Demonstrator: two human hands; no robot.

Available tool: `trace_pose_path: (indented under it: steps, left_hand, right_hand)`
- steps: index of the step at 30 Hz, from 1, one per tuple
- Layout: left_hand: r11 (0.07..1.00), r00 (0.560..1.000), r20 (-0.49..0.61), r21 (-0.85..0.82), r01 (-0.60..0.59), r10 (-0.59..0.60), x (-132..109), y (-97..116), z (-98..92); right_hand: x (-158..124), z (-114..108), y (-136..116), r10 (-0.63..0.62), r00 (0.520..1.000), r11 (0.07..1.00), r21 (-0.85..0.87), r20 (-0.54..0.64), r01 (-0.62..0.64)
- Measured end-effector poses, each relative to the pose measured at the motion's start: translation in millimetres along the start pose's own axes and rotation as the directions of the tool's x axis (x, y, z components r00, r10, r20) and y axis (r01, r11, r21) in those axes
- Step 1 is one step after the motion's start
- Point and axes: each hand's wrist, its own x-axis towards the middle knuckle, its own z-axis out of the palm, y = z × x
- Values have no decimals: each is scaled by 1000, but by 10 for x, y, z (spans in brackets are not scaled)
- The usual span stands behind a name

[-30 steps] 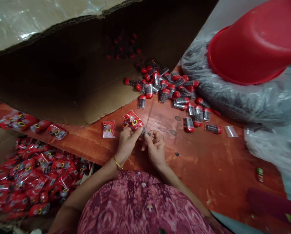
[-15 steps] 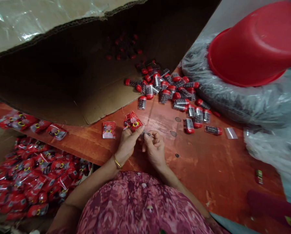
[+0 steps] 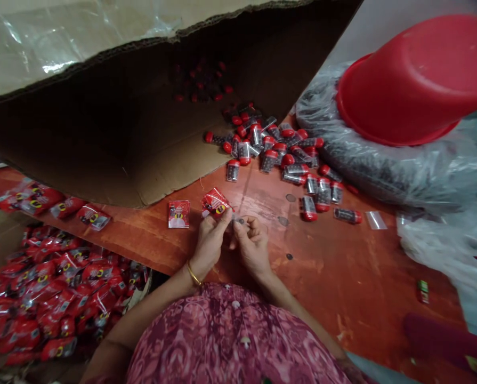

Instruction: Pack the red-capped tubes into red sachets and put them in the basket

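Near the middle of the red-brown table, my left hand (image 3: 209, 240) is closed on a red printed packet (image 3: 215, 202), which sticks up beyond its fingers. My right hand (image 3: 253, 241) is pinched close beside it, its fingertips at the packet's lower right corner. A small dark bit (image 3: 241, 221) shows between the fingertips; the rest of what the right hand holds is too small to make out. A stack of red printed cards (image 3: 178, 214) lies left of my left hand. Several red-capped clear tubes with dark contents (image 3: 268, 161) lie scattered beyond my hands.
A large cardboard box (image 3: 162, 184) lies open at the back left. Many filled red packets (image 3: 62, 288) are heaped at the lower left. On the right, a red bucket (image 3: 418, 80) rests upside down on a plastic-wrapped bundle (image 3: 366, 165). A small green-and-red item (image 3: 422, 292) lies at right.
The packet in my left hand has tilted and shifted slightly. Both hands stay close together in nearly the same place. The view has shifted a little.
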Motion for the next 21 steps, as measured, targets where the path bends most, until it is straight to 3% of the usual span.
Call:
trace_pose_path:
  steps: [4,8,11,14,21]
  left_hand:
    - [1000,1000,16,-5,11,-11,38,72,-32]
    - [986,990,82,-110,122,-114,21,161,-18]
    - [963,975,97,-163,216,-202,-2,248,-36]
    - [966,976,81,-143,214,-204,-19,301,-96]
    - [982,974,126,1,191,-189,-68,272,-126]
  right_hand:
    - [47,2,-15,21,998,999,40,67,-24]
    - [135,-12,-69,10,998,999,37,67,-13]
    - [173,-71,-111,3,983,999,35,183,-10]
    - [178,-132,-134,-8,962,1000,-1,271,9]
    - [183,-75,-20,-91,977,993,-61,192,104]
